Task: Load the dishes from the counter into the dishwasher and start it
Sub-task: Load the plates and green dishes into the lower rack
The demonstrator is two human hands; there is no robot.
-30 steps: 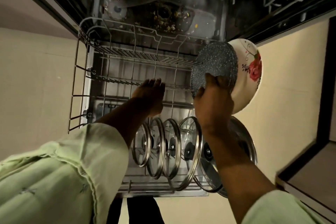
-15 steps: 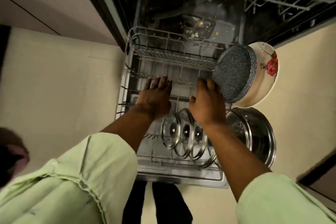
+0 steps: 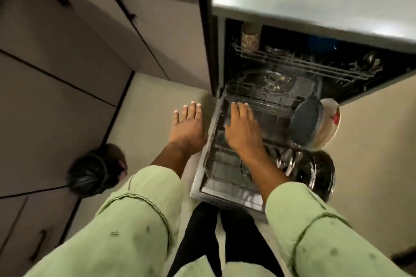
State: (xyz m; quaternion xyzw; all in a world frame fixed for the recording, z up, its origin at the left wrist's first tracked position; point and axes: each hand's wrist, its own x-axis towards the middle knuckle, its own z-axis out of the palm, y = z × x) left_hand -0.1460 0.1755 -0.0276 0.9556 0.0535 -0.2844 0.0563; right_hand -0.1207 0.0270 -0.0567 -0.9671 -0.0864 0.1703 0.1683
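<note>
Taupe cabinet doors point(image 3: 67, 56) with dark bar handles point(image 3: 125, 5) filling the left of the frame. Cream floor point(image 3: 153, 96) at centre. Round dark bin point(image 3: 90, 175) at lower left, close against the cabinets, blurred.

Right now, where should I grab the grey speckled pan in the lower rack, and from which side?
Pinch the grey speckled pan by its top rim, coming from above. It stands on edge at the right side of the lower rack, base facing left, floral dish close behind it, so only that rim looks free.
</note>
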